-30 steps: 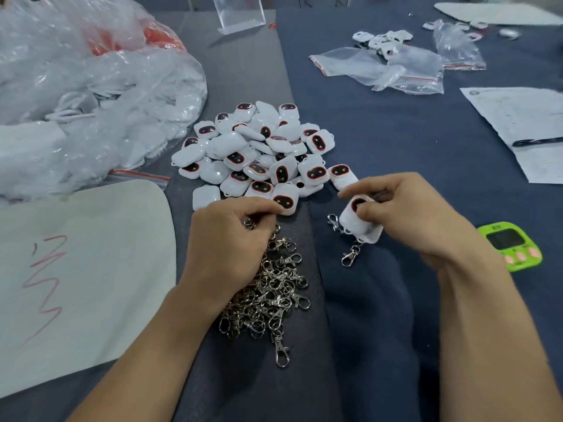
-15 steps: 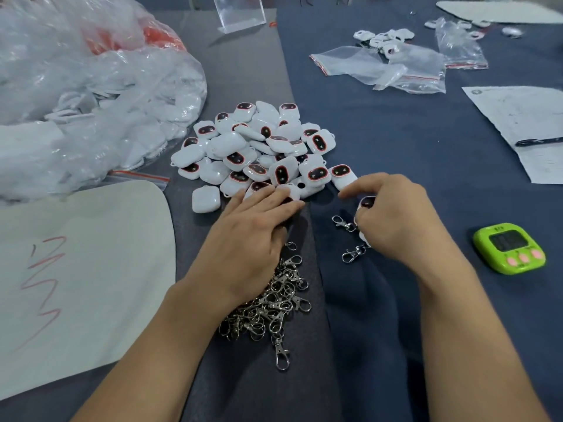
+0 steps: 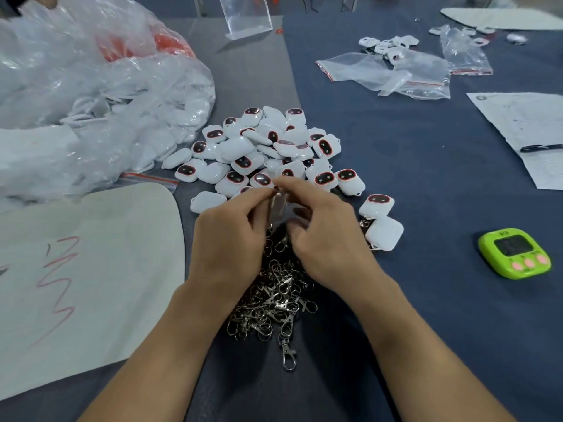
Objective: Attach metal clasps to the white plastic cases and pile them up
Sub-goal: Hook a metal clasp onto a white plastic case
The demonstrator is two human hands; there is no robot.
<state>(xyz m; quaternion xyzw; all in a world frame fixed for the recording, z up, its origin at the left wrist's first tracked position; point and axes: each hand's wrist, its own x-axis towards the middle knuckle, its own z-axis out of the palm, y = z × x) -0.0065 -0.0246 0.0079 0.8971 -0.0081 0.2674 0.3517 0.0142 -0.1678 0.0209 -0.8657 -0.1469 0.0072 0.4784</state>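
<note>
A heap of silver metal snap clasps [image 3: 274,296] lies on the dark cloth near the person, and everything else is told from it. Just above its far end the left hand [image 3: 228,239] and the right hand [image 3: 326,236] meet, with their fingertips almost touching. Between them is a blurred white case [image 3: 278,205]. The left hand has its fingers curled and pinches this case from the left side. The right hand also has curled fingers and reaches to the same piece, but because of the blur I cannot tell if it grips it or only touches it. Directly beyond the clasps is the pile of white plastic cases with dark oval red-rimmed windows [image 3: 268,147], lying in a loose mound. To the far right of the clasps two separate white cases [image 3: 384,233] lie together, touching each other, and a bit of metal shows at their edge. Further right of the clasps is a bright green square timer with pink buttons [image 3: 515,254]. To the left of the clasps is a white sheet with red scribbles [image 3: 91,269], and beyond that sheet a large crumpled clear plastic bag [image 3: 91,86].
</note>
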